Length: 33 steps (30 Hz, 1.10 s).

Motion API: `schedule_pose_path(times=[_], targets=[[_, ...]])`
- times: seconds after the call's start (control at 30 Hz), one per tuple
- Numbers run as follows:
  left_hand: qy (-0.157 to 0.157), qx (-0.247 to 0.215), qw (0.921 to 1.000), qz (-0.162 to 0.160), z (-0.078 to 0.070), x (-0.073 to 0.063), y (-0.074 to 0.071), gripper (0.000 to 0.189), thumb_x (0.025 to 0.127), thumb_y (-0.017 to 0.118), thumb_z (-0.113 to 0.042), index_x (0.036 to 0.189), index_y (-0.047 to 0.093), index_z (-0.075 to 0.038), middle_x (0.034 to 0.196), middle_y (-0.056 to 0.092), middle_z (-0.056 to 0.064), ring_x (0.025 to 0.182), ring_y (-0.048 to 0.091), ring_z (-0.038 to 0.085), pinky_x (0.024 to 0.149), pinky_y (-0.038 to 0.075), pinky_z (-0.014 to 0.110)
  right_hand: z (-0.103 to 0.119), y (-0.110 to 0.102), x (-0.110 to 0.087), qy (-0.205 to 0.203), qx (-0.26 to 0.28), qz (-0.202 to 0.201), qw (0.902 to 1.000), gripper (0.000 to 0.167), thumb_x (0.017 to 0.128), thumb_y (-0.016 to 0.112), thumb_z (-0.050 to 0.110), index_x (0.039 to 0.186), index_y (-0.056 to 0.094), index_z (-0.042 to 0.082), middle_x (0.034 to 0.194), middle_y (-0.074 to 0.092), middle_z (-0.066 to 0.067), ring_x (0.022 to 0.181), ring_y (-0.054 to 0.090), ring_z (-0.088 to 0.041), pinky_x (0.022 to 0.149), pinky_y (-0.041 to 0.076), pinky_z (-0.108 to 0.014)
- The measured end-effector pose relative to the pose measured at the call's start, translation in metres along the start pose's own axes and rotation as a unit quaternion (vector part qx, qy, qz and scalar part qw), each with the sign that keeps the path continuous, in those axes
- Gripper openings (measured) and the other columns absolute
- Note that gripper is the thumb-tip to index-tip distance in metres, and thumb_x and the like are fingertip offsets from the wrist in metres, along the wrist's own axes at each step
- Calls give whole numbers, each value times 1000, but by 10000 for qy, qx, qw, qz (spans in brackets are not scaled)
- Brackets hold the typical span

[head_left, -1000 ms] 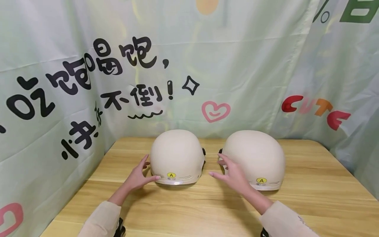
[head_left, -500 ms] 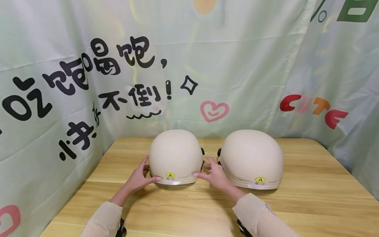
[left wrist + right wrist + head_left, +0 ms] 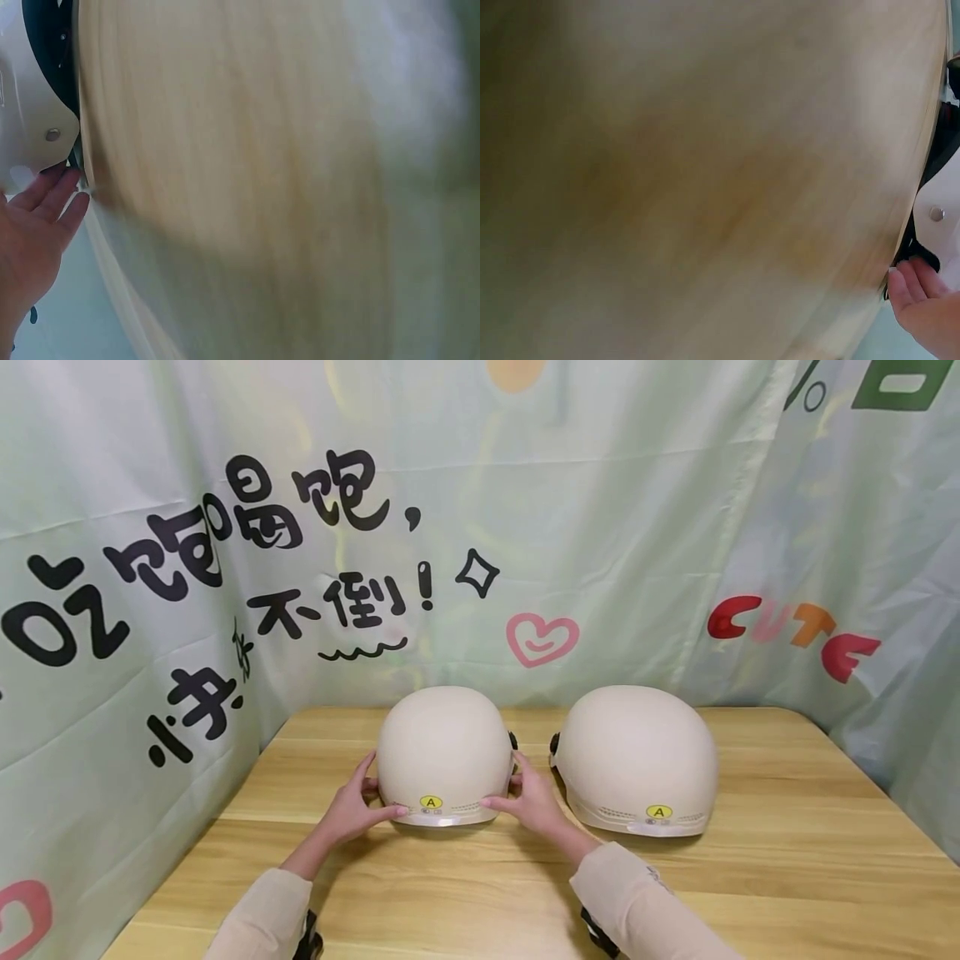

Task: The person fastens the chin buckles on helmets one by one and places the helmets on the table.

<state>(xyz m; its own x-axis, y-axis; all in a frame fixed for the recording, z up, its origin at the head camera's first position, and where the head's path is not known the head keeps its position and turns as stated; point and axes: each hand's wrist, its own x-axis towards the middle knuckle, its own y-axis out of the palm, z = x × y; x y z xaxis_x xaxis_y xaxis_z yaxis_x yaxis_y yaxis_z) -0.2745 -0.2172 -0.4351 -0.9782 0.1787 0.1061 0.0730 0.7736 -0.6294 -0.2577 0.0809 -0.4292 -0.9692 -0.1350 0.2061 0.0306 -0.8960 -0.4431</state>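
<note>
Lining the left, far and right sides, printed cloth (image 3: 637, 527) borders the wood-grain table (image 3: 450, 893). On it, the left hand (image 3: 348, 812) and right hand (image 3: 536, 802), both grips clamped, hold the left helmet (image 3: 445, 743); the right helmet (image 3: 637, 752) rests apart.

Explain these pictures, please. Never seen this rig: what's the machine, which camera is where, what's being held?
There is no robot here: the work is done by a person's bare left hand and right hand. The wide picture comes from a camera worn on the head, looking forward and down. The other two come from cameras on the wrists; each shows mostly blurred wood, with fingers and a helmet edge at one side.

Two cream helmets sit side by side on a wooden table, with a printed cloth behind. Both hands hold the left helmet, one at each side, thumbs on its front lower edge. Neither hand touches the right helmet.
</note>
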Motion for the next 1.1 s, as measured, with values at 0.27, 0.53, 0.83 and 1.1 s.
schedule_pose_path(times=[0.27, 0.53, 0.83, 1.1], targets=[[123, -309, 9994, -111, 5, 5, -2, 109, 64, 85, -22, 147, 17, -4, 107, 64, 23, 97, 65, 31, 87, 52, 42, 3, 5, 3, -62, 231, 259, 9994, 105, 69, 81, 18, 147, 12, 1, 120, 57, -29, 100, 63, -32, 79, 54, -39], [134, -629, 9979, -84, 5, 5, -4, 108, 63, 85, -15, 147, 19, -2, 104, 65, 25, 88, 66, 25, 77, 56, 32, 8, 5, 1, 192, -115, 98, 9997, 104, 68, 82, 20, 146, 17, 0, 110, 63, -25, 98, 64, -30, 79, 54, -40], [85, -720, 9973, -91, 3, 2, 0, 106, 63, 85, -16, 147, 21, -4, 106, 63, 23, 85, 65, 22, 74, 56, 29, 8, 2, -6, 125, -93, 40, 9999, 104, 68, 82, 22, 146, 18, 0, 115, 60, -28, 103, 62, -33, 78, 55, -39], [-25, -851, 9963, -120, -5, -4, -9, 103, 66, 83, -16, 147, 21, -2, 102, 64, 22, 89, 66, 24, 77, 56, 30, 12, 0, -9, 13, -127, 97, 9999, 102, 69, 82, 22, 146, 18, -3, 99, 65, -21, 87, 63, -23, 69, 55, -30]])
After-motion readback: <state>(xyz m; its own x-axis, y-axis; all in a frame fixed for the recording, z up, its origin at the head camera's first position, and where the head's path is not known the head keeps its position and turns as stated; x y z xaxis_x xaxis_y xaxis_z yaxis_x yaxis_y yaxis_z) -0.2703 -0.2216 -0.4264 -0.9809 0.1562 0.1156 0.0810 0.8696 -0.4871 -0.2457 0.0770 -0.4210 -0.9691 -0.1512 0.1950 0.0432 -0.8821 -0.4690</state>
